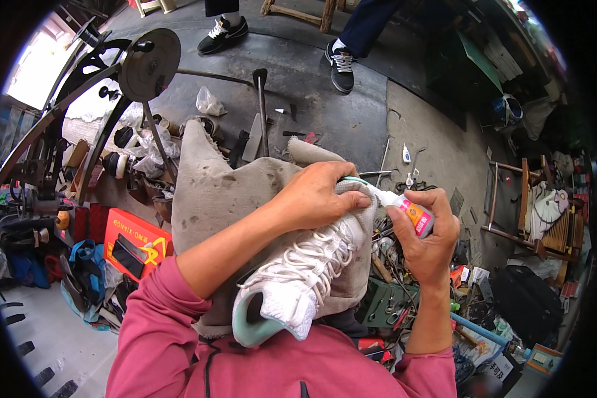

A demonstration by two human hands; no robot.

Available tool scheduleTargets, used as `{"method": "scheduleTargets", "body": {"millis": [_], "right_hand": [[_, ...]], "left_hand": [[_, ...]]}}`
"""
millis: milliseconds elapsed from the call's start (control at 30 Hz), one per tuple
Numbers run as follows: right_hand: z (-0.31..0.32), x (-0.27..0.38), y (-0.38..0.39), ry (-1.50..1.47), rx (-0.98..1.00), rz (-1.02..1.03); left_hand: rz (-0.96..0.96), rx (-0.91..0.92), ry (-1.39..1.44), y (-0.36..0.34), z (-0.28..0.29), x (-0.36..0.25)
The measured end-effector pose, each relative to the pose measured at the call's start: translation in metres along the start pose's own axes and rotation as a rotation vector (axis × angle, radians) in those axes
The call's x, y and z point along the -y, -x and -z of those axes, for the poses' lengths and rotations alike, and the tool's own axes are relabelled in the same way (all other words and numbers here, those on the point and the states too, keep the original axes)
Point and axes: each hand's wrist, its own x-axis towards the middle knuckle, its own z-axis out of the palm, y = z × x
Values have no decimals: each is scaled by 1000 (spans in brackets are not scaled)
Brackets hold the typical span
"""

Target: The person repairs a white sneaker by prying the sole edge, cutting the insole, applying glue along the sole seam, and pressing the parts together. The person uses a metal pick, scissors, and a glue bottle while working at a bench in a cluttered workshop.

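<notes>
A white lace-up sneaker (288, 278) with mint-green lining lies on the stained grey cloth (219, 199) over my lap, its toe pointing away from me. My left hand (322, 196) is closed over the toe, gripping it, with a strip of mint-green sole edge showing beside the fingers. My right hand (423, 235) holds a small white glue bottle (411, 213) with a pink and orange label, its nozzle tilted toward the sole edge at the toe. Whether the tip touches the shoe I cannot tell.
A black cast-iron machine (146, 63) stands at left, near an orange box (136, 225) with a phone on it. Tools and clutter (391, 302) surround me. Another person's sneakered feet (341, 73) are ahead. Wooden folding chairs (524, 199) are at right.
</notes>
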Motion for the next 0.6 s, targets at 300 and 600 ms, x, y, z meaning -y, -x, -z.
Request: {"method": "scheduleTargets", "body": {"millis": [300, 600], "right_hand": [[-1, 4, 0, -66, -19, -102], [-4, 7, -3, -42, -32, -73]], "left_hand": [[-6, -15, -31, 0, -1, 3], [11, -12, -34, 0, -1, 2]]}}
